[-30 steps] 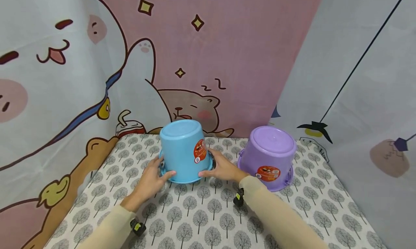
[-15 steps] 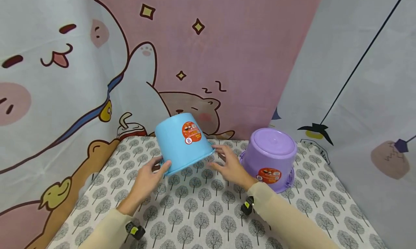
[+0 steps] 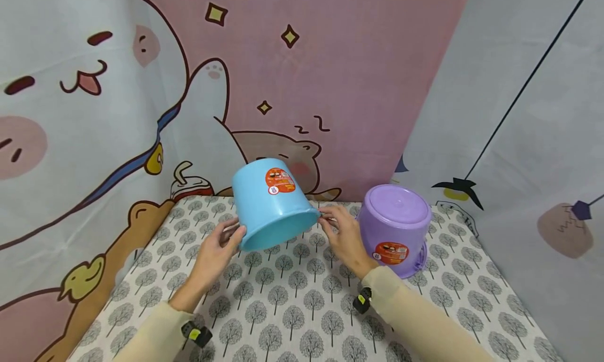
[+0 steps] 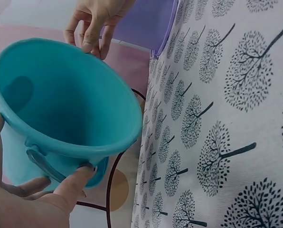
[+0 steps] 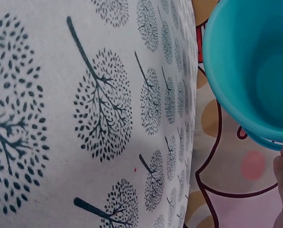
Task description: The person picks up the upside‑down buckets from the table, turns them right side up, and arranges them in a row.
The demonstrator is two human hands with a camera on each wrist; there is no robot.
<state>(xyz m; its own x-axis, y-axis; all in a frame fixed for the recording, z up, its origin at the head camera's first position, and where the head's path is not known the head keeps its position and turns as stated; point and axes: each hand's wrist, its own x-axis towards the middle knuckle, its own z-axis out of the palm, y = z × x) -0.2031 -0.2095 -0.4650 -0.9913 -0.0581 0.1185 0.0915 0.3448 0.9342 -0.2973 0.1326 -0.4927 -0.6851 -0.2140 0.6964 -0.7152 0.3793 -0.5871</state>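
A light blue bucket point(image 3: 264, 199) with an orange label hangs tilted above the table, its mouth turned down and toward me. My left hand point(image 3: 217, 254) grips the rim at its left side, thumb on the outside near the handle in the left wrist view. At the opposite side my right hand point(image 3: 346, 241) pinches the rim with thumb and fingers. The bucket's inside point(image 4: 70, 95) shows bare blue walls. To the right a purple bucket point(image 3: 396, 215) stands upside down on the table, just beyond my right hand, its handle at the lower right.
A cloth printed with grey trees point(image 3: 292, 299) covers the table. Behind it hangs a curtain point(image 3: 354, 89) with cartoon animals, close to the table's back edge. Another pale curtain point(image 3: 533, 131) borders the right side.
The blue bucket was upside down near the table; it has been raised and tilted, its mouth now showing. My right hand shifted right and up along with the rim. The purple bucket stays put.
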